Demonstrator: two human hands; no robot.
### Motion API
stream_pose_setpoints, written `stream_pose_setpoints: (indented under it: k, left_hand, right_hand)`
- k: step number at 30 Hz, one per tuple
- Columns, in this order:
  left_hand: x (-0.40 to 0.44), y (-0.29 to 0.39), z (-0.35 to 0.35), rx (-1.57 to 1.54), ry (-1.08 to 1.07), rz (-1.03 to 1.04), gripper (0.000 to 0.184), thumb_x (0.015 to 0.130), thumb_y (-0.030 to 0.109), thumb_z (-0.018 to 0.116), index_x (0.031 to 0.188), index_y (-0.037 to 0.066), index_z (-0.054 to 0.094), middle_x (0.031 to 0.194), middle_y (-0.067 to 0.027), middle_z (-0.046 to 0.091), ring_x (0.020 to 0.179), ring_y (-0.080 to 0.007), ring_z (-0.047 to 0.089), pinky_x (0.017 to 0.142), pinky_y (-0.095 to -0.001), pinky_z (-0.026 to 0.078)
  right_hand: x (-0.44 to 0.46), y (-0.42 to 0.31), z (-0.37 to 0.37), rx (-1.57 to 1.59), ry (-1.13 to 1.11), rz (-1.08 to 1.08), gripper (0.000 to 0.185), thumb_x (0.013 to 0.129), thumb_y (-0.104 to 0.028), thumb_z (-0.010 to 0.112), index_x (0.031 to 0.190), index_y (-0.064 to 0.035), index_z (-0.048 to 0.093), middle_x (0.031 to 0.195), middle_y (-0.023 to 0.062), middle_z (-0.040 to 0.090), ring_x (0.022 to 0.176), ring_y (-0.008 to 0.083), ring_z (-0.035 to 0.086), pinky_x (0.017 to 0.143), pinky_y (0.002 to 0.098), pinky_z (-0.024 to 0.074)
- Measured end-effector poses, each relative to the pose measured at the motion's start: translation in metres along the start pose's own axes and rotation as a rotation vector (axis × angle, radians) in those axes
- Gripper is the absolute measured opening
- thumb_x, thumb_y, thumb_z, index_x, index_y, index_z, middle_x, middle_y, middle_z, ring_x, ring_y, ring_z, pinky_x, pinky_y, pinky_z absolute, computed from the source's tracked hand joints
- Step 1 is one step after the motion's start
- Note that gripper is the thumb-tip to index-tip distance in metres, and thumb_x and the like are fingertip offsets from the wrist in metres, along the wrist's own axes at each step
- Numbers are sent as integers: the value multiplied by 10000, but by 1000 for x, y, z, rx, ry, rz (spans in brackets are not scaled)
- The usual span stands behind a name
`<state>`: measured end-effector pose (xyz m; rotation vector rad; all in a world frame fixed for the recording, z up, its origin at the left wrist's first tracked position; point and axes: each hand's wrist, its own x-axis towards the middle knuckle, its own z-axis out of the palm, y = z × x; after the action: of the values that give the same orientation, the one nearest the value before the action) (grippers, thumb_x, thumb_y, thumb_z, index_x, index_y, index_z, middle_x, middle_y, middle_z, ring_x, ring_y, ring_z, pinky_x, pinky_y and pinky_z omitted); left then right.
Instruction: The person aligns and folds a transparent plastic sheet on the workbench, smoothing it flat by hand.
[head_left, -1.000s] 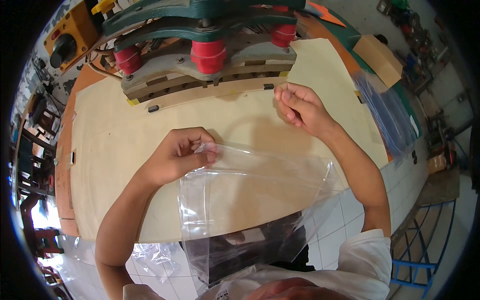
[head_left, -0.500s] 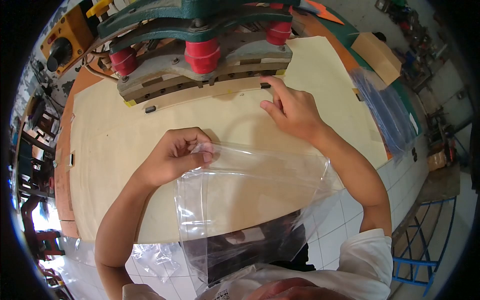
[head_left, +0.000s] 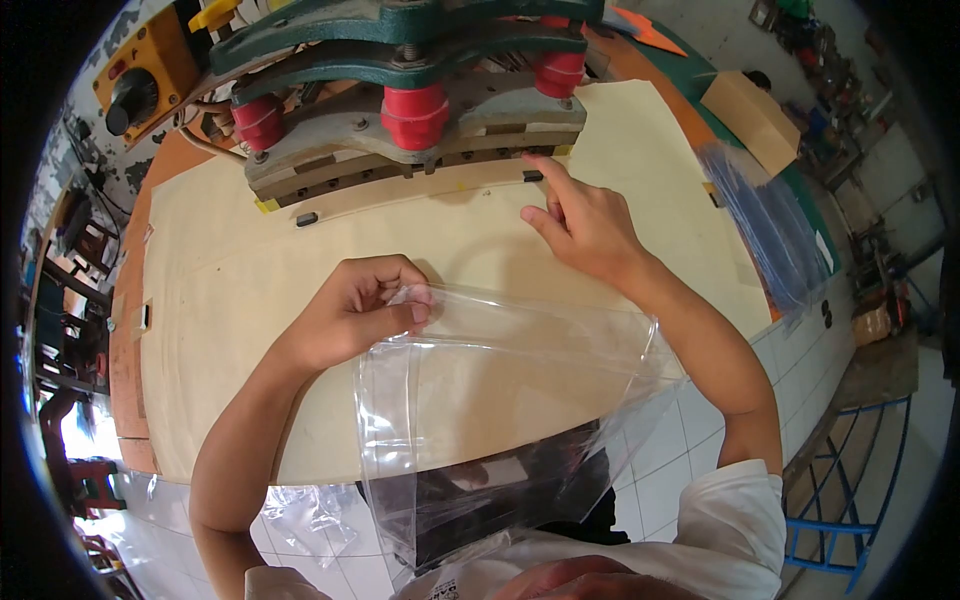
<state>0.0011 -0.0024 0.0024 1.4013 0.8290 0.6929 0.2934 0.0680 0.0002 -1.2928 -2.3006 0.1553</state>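
Pinched between thumb and fingers of my left hand (head_left: 375, 305) is the upper left corner of a clear plastic sheet (head_left: 510, 370), which drapes over the table's near edge toward my lap. My right hand (head_left: 585, 220) is off the sheet, index finger stretched toward a small black block (head_left: 533, 176) and thumb apart; nothing shows in it. Just beyond is a heavy press (head_left: 415, 165) with red insulators and green arms. A second black block (head_left: 307, 219) lies before its left end.
Cream sheeting (head_left: 230, 300) covers the table. At the right are a stack of clear bluish plastic (head_left: 765, 235) and a cardboard box (head_left: 752, 122). An orange control box with a black dial (head_left: 145, 75) stands at the upper left.
My right hand has gone from curled fingers to an extended index finger and separated thumb, and shifted slightly left. My left hand keeps its hold on the sheet.
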Motion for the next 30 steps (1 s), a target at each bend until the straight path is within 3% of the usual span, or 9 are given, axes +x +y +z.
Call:
stream_pose_setpoints:
  k: [4, 9, 12, 16, 18, 28, 30]
  left_hand:
    - [0, -1, 0, -9, -4, -2, 108, 873, -14, 613, 980, -28, 614, 899, -44, 642, 839, -104, 590, 765, -259, 479]
    - [1, -4, 0, -15, -2, 27, 108, 870, 8, 642, 972, -19, 617, 875, -42, 639, 805, -104, 592, 733, -252, 473]
    - [2, -5, 1, -27, 11, 36, 112, 864, 29, 666, 959, -10, 622, 848, -40, 639, 769, -105, 594, 701, -245, 467]
    - [2, -3, 1, -9, 11, 27, 113, 864, 34, 667, 956, -13, 622, 844, -44, 644, 765, -106, 595, 702, -243, 468]
    - [1, -3, 1, 1, 15, 27, 114, 865, 36, 667, 957, -14, 622, 841, -43, 644, 764, -106, 595, 702, -242, 468]
    - [1, -2, 2, 14, 17, 25, 122, 866, 44, 669, 960, -16, 621, 830, -43, 646, 753, -103, 596, 692, -237, 463]
    - [1, -2, 2, 10, 17, 28, 123, 866, 46, 671, 960, -16, 621, 829, -43, 646, 752, -103, 597, 690, -237, 462]
  right_hand:
    - [-1, -4, -3, -15, -30, 0, 519, 885, -281, 638, 1347, -110, 475, 751, 108, 659, 663, 318, 645, 624, 444, 497]
    - [-2, 2, 0, -33, 2, -54, 443, 901, -301, 617, 1294, -111, 541, 1044, 129, 683, 828, 330, 667, 715, 461, 520]
    - [0, 6, 4, -10, -32, -76, 426, 905, -312, 613, 1275, -107, 562, 1107, 133, 674, 878, 336, 665, 751, 463, 523]
    - [-2, -1, 1, -46, -24, -50, 448, 905, -303, 616, 1303, -114, 539, 1110, 131, 675, 851, 338, 667, 739, 456, 526]
    - [-2, -1, 5, 3, 126, -90, 469, 864, -271, 684, 1296, -140, 558, 656, 71, 589, 565, 242, 587, 568, 364, 469]
    - [-2, 3, 7, -31, 131, -130, 578, 855, -234, 695, 1394, -163, 499, 618, 43, 538, 544, 214, 560, 560, 343, 463]
    - [-3, -1, 3, -41, 98, -101, 527, 868, -243, 679, 1363, -145, 527, 703, 66, 592, 590, 229, 587, 588, 353, 479]
